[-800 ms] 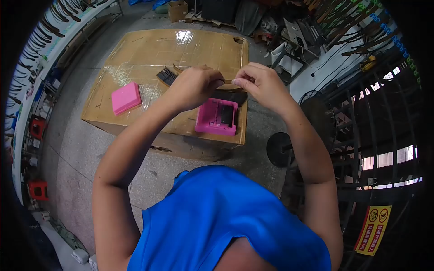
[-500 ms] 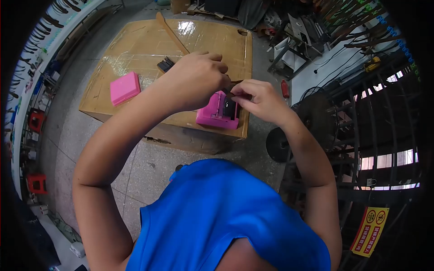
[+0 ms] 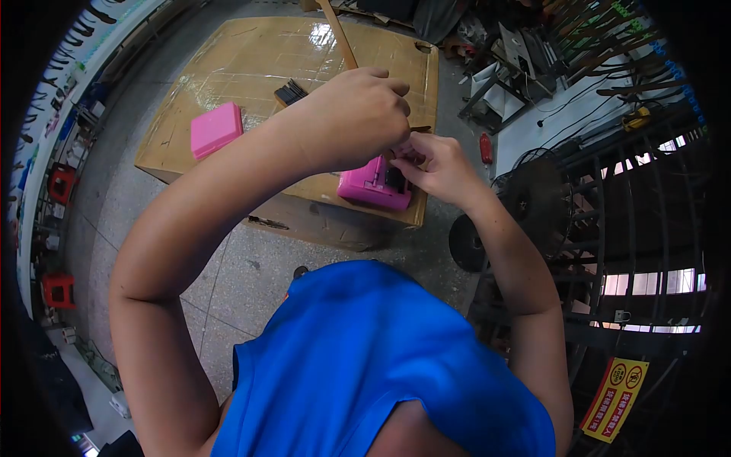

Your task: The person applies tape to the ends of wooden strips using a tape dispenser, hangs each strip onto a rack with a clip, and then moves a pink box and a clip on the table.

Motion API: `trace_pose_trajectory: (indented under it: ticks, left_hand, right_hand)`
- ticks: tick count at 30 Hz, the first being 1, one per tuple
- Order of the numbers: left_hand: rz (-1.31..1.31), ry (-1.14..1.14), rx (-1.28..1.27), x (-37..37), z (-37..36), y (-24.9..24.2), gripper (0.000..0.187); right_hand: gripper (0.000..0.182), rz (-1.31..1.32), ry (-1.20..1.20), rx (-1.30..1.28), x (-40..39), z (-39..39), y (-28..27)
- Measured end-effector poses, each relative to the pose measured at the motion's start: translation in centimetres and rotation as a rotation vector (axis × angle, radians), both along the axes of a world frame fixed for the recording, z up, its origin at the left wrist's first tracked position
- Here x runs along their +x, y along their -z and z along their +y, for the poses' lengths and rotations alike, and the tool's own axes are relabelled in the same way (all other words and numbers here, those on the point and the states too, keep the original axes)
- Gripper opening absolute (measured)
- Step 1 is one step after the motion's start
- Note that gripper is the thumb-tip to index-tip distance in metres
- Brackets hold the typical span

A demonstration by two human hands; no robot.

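Observation:
A pink plastic case [image 3: 371,190] with a black part on its right side lies near the front right corner of the large cardboard box [image 3: 251,65]. Over that case, my left hand [image 3: 358,118] is closed, its fingertips turned down and mostly hidden behind the back of the hand. My right hand [image 3: 439,169] meets it from the right in a pinch, thumb and forefinger together just above the black part. Whatever sits between the fingers of either hand is too small or covered. To the left lies a pink square lid-like piece [image 3: 216,129].
Farther back on the cardboard lie a small bundle of black strips [image 3: 290,93] and a long wooden stick [image 3: 340,34]. A fan [image 3: 529,202] stands close on the right beside dark metal bars. A red bottle-like object [image 3: 486,150] is past the box's right edge.
The view has shifted a little, so the box sits higher in it. Both hands stay together over the pink case, and my left hand now covers more of the fingertip area.

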State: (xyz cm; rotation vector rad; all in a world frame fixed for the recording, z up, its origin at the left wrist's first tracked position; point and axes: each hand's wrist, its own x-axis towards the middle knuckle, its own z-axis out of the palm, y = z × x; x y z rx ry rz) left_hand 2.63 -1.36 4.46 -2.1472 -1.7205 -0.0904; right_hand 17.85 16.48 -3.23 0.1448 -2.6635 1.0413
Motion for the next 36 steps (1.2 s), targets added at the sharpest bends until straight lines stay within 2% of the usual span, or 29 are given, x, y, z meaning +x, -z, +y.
trace_pose_trajectory:
  ticks: [6, 9, 11, 14, 26, 29, 36]
  left_hand:
    - [-0.082, -0.04, -0.019, -0.2, -1.1, 0.7, 0.01]
    - [-0.146, -0.029, 0.007, -0.9, -1.7, 3.3, 0.017]
    - [-0.269, 0.002, 0.069, -0.9, -1.9, 5.2, 0.022]
    - [-0.35, 0.038, 0.141, -0.7, -1.6, 7.4, 0.026]
    - [-0.394, 0.081, 0.172, 0.1, -0.9, 8.5, 0.029]
    - [-0.431, 0.114, 0.18, -0.1, -0.7, 8.9, 0.036]
    - [-0.458, 0.103, 0.152, 0.1, -0.4, 9.0, 0.034]
  right_hand:
    - [0.023, 0.06, -0.001, 0.041, 0.7, 0.4, 0.0]
    - [0.022, 0.049, 0.001, 0.028, 1.4, 1.0, 0.4]
    - [0.022, 0.065, -0.04, 0.16, 1.8, 1.7, 0.7]
    - [0.022, 0.056, -0.06, 0.205, 2.7, 2.3, 0.4]
    - [0.02, 0.099, -0.042, 0.228, 4.3, 3.5, 1.0]
    - [0.02, 0.035, -0.016, 0.216, 6.4, 4.8, 0.7]
    - [0.019, -0.065, 0.189, 0.231, 15.2, 10.0, 1.1]
